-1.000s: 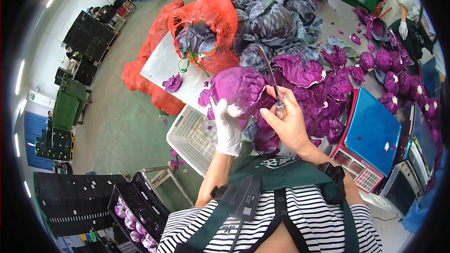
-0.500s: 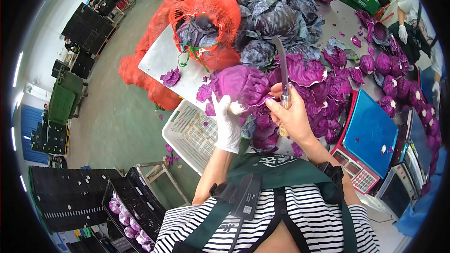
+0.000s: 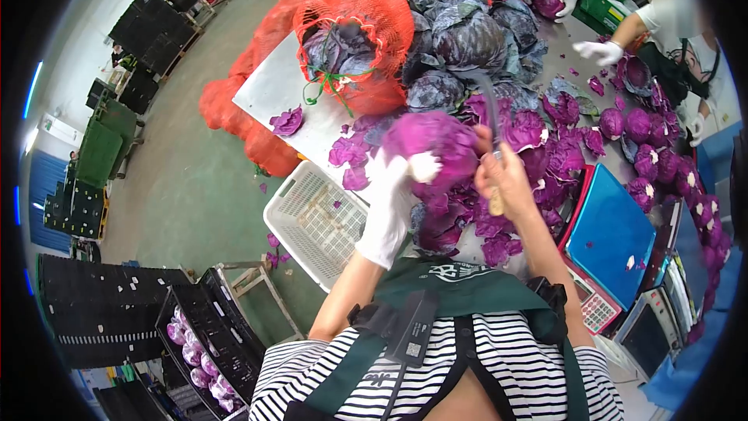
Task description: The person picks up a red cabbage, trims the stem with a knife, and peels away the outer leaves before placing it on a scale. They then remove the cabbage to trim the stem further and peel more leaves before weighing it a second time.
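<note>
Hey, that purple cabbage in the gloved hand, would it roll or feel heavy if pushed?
Probably rolls: the cabbage head is round. Likely heavy, since it fills the gloved left hand. Loose leaves on the table suggest its outer layers tear off easily.

Blocked ahead by piled cabbages (image 3: 467, 35) and orange net sack (image 3: 366, 15); crowded rightward by loose leaves (image 3: 549, 168) and blue scale (image 3: 615, 234). Lay open left of left hand (image 3: 387, 210), above white basket (image 3: 312, 222).

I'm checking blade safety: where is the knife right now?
In the head view, the knife is gripped in the right hand, its blade at the right edge of the purple cabbage that the gloved left hand holds.
</note>
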`<state>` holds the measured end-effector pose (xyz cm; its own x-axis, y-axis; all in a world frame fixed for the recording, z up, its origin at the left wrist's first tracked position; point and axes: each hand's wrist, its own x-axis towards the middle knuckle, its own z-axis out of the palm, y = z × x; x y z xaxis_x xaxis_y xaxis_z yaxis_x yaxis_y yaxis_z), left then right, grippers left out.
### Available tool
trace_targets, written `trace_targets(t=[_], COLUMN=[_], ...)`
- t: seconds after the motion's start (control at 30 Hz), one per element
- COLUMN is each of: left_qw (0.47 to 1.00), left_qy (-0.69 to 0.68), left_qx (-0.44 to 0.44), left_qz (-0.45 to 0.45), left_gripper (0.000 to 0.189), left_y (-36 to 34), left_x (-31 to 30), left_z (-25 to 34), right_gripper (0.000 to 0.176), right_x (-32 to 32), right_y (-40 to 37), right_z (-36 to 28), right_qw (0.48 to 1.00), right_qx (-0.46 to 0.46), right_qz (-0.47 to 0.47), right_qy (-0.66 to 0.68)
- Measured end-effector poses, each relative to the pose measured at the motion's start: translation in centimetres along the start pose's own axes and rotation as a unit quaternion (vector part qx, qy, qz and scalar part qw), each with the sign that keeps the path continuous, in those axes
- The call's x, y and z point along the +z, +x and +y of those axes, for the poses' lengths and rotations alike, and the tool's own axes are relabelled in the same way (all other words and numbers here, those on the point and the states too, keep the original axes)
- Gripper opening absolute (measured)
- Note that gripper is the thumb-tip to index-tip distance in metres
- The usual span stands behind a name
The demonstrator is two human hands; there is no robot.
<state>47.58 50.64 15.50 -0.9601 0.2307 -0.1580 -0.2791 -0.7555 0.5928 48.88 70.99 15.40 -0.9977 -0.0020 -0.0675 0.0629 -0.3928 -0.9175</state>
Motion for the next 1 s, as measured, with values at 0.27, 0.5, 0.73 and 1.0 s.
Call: trace_targets(t=[0.27,0.5,0.73,1.0], left_qw=[0.676,0.839,0.807,0.772], left_qy=[0.674,0.468,0.481,0.459], left_qx=[0.247,0.129,0.033,-0.064], left_qz=[-0.167,-0.244,-0.340,-0.435], left_gripper=[0.137,0.118,0.114,0.106], left_y=[-0.4,0.6,1.9,3.0], left_x=[2.0,2.8,3.3,2.1], left_z=[2.6,2.3,2.0,2.7], right_gripper=[0.028,0.032,0.041,0.046], right_x=[1.2,-1.3,0.0,1.4], right_y=[-4.6,-6.5,-9.0,-9.6], right_z=[0.7,-2.4,-6.8,-6.2], right_qw=[0.983,0.943,0.677,0.578], right_qx=[0.073,-0.066,-0.228,-0.231], right_qz=[0.032,0.113,0.023,0.056], right_qy=[0.164,-0.306,-0.700,-0.781])
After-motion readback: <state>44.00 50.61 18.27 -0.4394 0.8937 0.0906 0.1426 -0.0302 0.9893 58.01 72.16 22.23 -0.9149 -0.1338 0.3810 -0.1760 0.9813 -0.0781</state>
